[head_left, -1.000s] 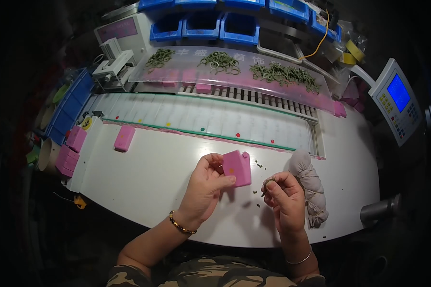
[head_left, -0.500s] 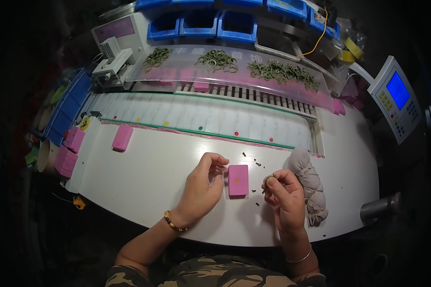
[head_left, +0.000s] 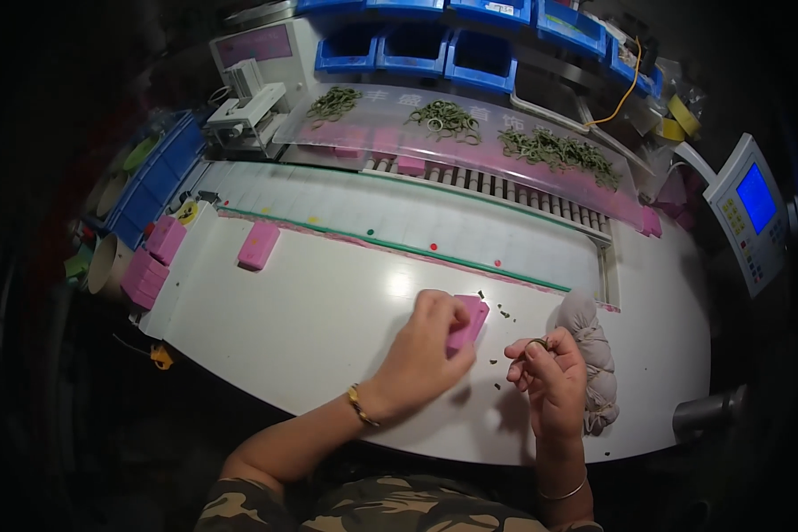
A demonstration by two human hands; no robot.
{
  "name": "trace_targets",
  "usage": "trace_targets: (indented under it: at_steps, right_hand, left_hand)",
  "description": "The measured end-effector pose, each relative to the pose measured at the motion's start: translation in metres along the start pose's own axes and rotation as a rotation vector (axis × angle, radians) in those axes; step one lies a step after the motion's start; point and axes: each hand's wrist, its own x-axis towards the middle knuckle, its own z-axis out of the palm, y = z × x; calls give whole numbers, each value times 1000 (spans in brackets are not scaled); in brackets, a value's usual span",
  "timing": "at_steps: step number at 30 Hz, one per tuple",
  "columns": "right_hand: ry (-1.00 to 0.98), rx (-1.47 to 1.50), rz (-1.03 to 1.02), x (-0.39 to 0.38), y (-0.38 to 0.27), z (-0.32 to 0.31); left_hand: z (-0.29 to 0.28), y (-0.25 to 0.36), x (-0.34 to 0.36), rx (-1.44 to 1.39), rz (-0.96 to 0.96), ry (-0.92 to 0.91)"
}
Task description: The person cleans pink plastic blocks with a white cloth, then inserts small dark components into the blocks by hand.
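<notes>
My left hand has its fingers curled round a pink block, which is tilted at the middle of the white table. The hand hides part of the block. Just to the right, my right hand pinches a small dark green ring between thumb and forefinger. Small green crumbs are scattered on the table between the two hands.
A knotted grey cloth bundle lies beside my right hand. Another pink block rests at the left. Piles of green rings lie on a clear sheet behind the white strip. A keypad panel stands at the right.
My left hand has moved right from beside the pink block and closed on it, tilting it. My right hand still pinches the ring. The whole view has shifted and turned slightly.
</notes>
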Motion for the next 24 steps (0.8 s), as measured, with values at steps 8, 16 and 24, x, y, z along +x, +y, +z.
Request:
trace_targets:
  at_steps: [8,16,24]
  right_hand:
    - [-31,-33,107,5,1,5]
    - [-29,-141,23,5,-1,6]
    - [2,-177,-67,6,0,8]
  left_hand:
    - [-43,-20,5,-1545,-640,-23]
    - [-44,-19,2,-1576,-637,-83]
    - [-44,-8,-2,-1062,-771,-226]
